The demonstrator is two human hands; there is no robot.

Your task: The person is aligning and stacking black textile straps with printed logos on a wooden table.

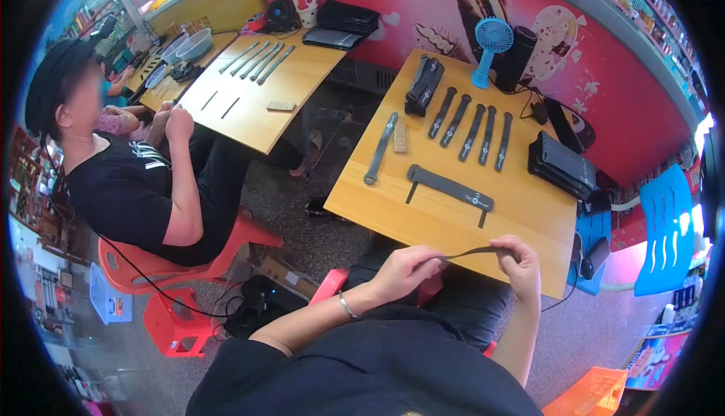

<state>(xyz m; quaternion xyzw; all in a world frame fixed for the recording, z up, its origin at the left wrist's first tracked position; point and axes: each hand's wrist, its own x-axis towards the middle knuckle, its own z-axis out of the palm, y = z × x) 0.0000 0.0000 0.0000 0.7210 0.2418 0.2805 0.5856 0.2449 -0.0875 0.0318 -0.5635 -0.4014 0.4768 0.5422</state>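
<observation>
A narrow dark strap (477,250) is stretched between my two hands over the near edge of the wooden table (529,219). My left hand (408,271) pinches one end of it, and my right hand (521,266) grips the other end with curled fingers. Just beyond them lies a wide grey strap (451,188) with a round end, thin black strips poking out below it. Farther back, several similar dark straps (473,133) lie side by side. Another grey strap (381,148) lies at the left beside a small tan ribbed block (400,138).
A black bundle (424,83) lies at the back left of my table. A blue fan (492,46) and a black cylinder (518,57) stand at the back; a dark stack (561,165) sits right. A person (140,167) sits at another table (257,125), left. Blue chair (664,227) at right.
</observation>
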